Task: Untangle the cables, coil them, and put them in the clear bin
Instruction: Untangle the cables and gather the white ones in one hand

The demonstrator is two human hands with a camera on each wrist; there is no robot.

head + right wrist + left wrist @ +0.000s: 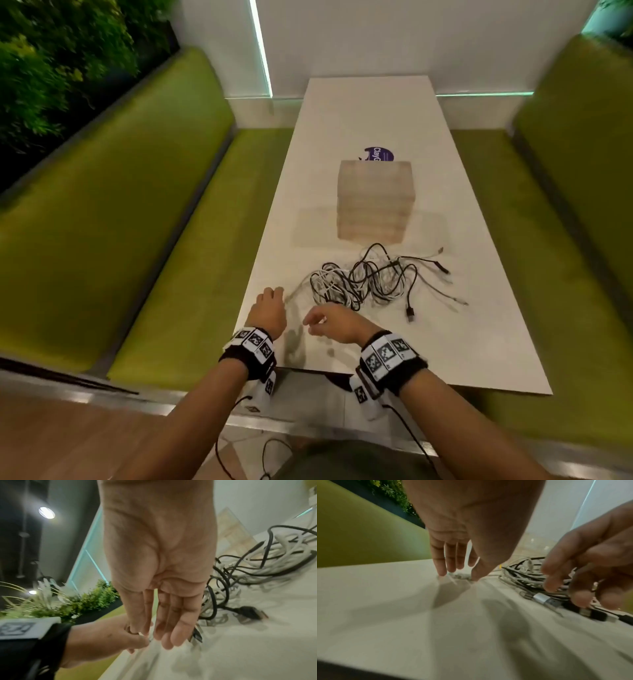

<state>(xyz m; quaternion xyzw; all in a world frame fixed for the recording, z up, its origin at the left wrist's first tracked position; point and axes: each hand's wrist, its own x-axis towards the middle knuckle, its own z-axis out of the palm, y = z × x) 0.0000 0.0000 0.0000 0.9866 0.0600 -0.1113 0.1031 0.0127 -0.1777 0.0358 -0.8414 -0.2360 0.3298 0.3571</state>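
A tangle of black and white cables (370, 281) lies on the white table (479, 342), just in front of the clear bin (375, 202). My left hand (279, 293) reaches down at the pile's left edge and pinches the end of a white cable (458, 576) between thumb and fingers against the table. My right hand (308, 323) hovers beside it with fingers relaxed and holds nothing; in the right wrist view its fingers (164, 635) hang straight above the table. A black USB plug (410, 313) sticks out toward me from the pile.
A flat clear sheet, maybe a lid (315, 229), lies left of the bin. A purple round label (378, 154) shows behind the bin. Green benches (154, 222) flank the table on both sides. The table's near edge (342, 371) is under my wrists.
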